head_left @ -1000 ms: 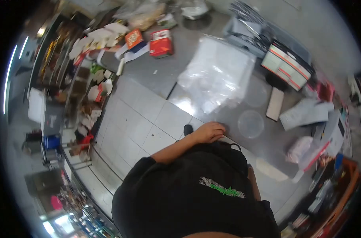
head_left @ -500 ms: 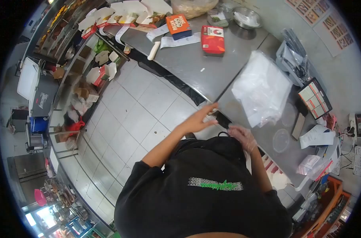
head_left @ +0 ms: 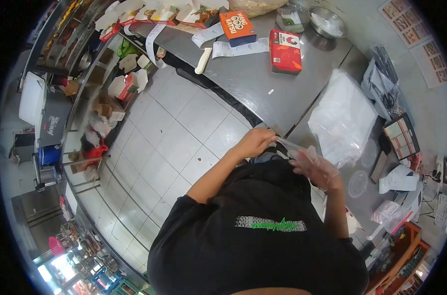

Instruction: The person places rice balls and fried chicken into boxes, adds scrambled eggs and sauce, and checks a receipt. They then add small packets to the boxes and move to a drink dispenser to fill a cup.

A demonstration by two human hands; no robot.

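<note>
In front of my waist, my bare left hand (head_left: 257, 141) pinches the end of a clear plastic glove (head_left: 287, 143). The film is pulled taut between both hands. The glove still covers my right hand (head_left: 313, 166), whose fingers point left, slightly bent and apart, holding nothing. Just beyond the right hand, a bundle of white plastic bags (head_left: 341, 118) lies on the steel table (head_left: 253, 81). Round clear lids (head_left: 357, 184) rest close to my right wrist.
Farther along the table are a red box (head_left: 285, 51), an orange box (head_left: 238, 28), a white-handled utensil (head_left: 203, 61), paper receipts (head_left: 240, 48) and open food boxes (head_left: 201, 14). A metal bowl (head_left: 327, 22) stands by the wall. Shelving (head_left: 93, 93) lines the left side beyond the tiled floor (head_left: 177, 120).
My left hand has closed on the glove's end, and the film now stretches between the hands. My right hand has risen from waist level. The view has shifted slightly.
</note>
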